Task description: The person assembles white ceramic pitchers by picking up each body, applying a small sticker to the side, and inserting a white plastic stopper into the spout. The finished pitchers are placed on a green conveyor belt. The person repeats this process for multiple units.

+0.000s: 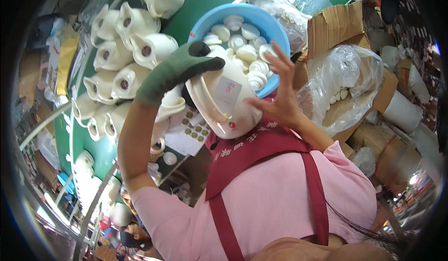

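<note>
A white jug (245, 113) with a long side handle is tilted in front of my chest. My left hand (179, 69), in a green work glove with dark fingertips, grips the jug near its upper end. A pale rectangular label (227, 94) and a small red-and-dark round mark show on its side. My bare right hand (284, 93) is open on the jug's right, fingers spread upward. Its thumb points at the jug near the label; I cannot tell whether it touches. Behind the jug, partly hidden by it, stands a blue basin (277, 23) holding several white round lids (246, 52).
Several white jugs (133, 25) lie in rows at the left on the green table (186, 11). A sheet of round stickers (196, 131) lies near the table edge. At the right stands an open carton (333, 25) with a plastic liner (345, 69) and small white pieces.
</note>
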Demonstrator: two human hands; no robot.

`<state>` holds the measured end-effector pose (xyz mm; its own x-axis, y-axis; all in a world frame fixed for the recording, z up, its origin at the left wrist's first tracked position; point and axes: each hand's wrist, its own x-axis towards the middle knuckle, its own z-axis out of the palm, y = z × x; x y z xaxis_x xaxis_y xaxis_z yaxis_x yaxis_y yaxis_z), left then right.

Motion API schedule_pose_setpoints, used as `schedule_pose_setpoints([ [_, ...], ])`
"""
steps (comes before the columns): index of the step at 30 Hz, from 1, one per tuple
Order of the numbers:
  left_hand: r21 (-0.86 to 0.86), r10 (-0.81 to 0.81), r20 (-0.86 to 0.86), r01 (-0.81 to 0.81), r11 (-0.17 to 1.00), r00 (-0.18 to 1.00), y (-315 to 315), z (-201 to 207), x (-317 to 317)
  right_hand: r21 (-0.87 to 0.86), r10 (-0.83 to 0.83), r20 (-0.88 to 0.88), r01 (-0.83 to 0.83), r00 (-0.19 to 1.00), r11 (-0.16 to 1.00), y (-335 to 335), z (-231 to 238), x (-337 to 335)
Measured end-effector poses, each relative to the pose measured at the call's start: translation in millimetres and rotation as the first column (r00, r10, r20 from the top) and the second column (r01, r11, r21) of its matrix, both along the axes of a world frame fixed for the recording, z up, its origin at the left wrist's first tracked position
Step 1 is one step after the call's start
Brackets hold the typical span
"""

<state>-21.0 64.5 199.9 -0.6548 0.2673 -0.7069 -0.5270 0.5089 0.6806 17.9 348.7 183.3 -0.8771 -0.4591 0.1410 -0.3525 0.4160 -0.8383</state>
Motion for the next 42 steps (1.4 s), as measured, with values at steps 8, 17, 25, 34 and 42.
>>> schedule_pose_setpoints([
  [8,-0.452,-0.500,-0.864,-0.344,0.823,-0.062,-13,0,-155,-0.146,-0.379,-0.018,0.373,0.925,0.916,35,-42,-48],
  [17,-0.632,-0.526,-0.764,-0.271,0.726,0.374,-41,-173,-209,-0.085,-0.358,-0.033,0.355,0.933,0.931,18,-61,-59],
  [25,-0.711,-0.454,-0.681,-0.371,0.597,0.574,-121,-137,-167,-0.071,-0.372,0.046,0.375,0.927,0.924,17,-82,-67],
  [34,-0.878,-0.644,-0.420,-0.109,0.466,0.640,-142,-135,-194,-0.065,-0.364,0.075,0.369,0.928,0.927,22,-80,-65],
  [42,-0.644,-0.490,-0.764,-0.547,0.534,0.421,-208,-105,-147,-0.061,-0.313,-0.074,0.309,0.947,0.949,23,-95,-71],
])
